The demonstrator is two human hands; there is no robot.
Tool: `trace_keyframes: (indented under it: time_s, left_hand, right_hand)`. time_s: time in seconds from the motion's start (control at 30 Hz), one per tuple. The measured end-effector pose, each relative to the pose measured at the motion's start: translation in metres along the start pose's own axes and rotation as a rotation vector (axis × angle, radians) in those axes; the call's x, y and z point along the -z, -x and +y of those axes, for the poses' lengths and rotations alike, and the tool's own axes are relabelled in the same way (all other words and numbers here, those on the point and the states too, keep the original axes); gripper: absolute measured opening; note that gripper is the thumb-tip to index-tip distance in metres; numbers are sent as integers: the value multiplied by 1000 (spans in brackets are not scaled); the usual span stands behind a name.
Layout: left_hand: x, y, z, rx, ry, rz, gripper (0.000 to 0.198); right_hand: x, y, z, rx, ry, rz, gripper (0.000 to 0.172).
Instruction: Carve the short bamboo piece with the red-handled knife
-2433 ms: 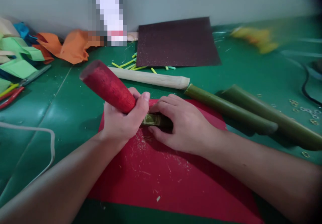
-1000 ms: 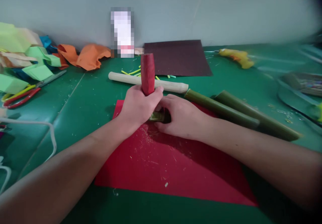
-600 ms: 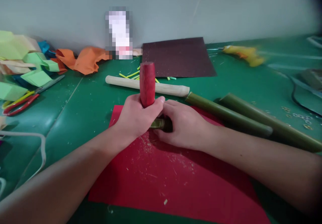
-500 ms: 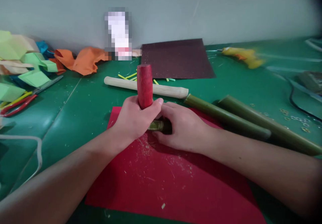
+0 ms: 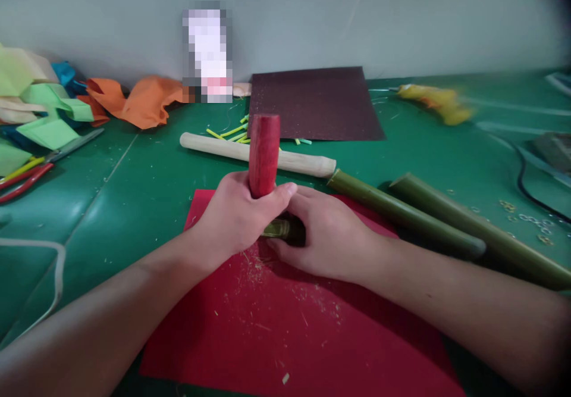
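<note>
Left hand [image 5: 236, 218]: fist closed round the red handle [image 5: 264, 153], upright over the red sheet's [image 5: 289, 325] far edge, tip hidden.
Right hand [image 5: 325, 236]: curled over the short bamboo piece [image 5: 279, 228], pinning it flat on that sheet, likely against rolling.
Long bamboo stalks [image 5: 401, 212]: parked off the sheet's right corner, within reach.

Red handle [image 5: 264, 154], red sheet [image 5: 285, 319], green table [image 5: 147, 171], olive bamboo [image 5: 404, 213].

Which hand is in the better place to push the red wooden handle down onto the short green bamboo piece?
Left, probably. The left hand grips the red wooden handle upright, next to the short green bamboo piece. The right hand is busy pressing that piece onto the red paper sheet.
</note>
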State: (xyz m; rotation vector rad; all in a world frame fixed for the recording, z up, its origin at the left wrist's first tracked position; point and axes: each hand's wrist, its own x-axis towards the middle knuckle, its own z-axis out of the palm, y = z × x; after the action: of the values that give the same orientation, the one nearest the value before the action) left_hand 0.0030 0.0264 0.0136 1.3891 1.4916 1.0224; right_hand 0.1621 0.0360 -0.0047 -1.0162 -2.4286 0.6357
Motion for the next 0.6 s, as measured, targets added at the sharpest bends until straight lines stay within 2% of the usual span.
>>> trace_keyframes:
  time_s: [0.2, 0.37, 0.6]
  left_hand:
    - [-2, 3, -6, -33, 34, 114, 41]
    - [-5, 2, -8, -87, 57, 208, 32]
    - [-5, 5, -13, -138, 185, 142, 40]
  right_hand:
    - [0, -1, 2, -12, -8, 14, 30]
    - [0, -2, 5, -12, 8, 29, 23]
    - [-1, -2, 6, 2, -19, 25, 29]
